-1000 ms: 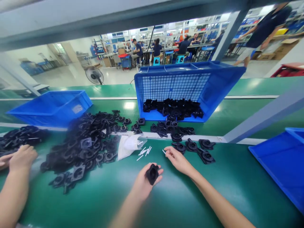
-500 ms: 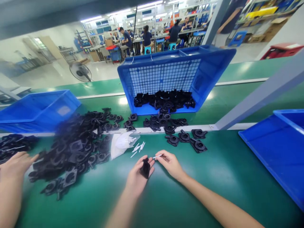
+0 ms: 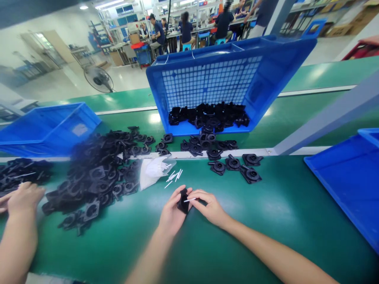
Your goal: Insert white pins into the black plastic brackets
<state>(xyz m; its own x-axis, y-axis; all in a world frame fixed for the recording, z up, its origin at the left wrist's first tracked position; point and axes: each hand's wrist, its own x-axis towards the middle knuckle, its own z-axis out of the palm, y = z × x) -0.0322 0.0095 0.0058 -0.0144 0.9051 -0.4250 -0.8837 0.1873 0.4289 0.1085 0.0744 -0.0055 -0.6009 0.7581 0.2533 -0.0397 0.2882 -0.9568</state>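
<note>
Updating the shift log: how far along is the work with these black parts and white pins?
Done: unclear; four parts lie apart. In hand: left hand holds a black part, right hand holds a white pin at it. Left: the large pile, loose pins, and parts in the tipped blue crate.

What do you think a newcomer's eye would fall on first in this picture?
First comes the big blue crate, tipped on its side at the back of the green belt with black parts spilling out of it. Next is the sprawling heap of black parts to the left. Then, at centre front, the left hand grips one black part while the right hand holds a thin white pin to it.
</note>
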